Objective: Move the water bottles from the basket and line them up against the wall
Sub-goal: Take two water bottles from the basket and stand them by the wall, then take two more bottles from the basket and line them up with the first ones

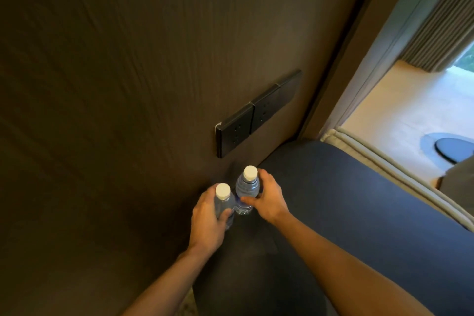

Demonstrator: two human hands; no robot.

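Two clear water bottles with white caps stand upright side by side at the foot of the dark brown wall (115,84). My left hand (207,220) is wrapped around the nearer bottle (222,194). My right hand (269,197) grips the farther bottle (246,187), which sits just below the outlets. Both bottles rest on a dark grey surface (346,200). The basket is out of view.
A row of black wall outlets (256,114) is mounted just above the bottles. At the right, a beige cushion edge (384,161) borders the dark surface, with a light floor, a round dark floor disc (454,149) and striped curtains beyond.
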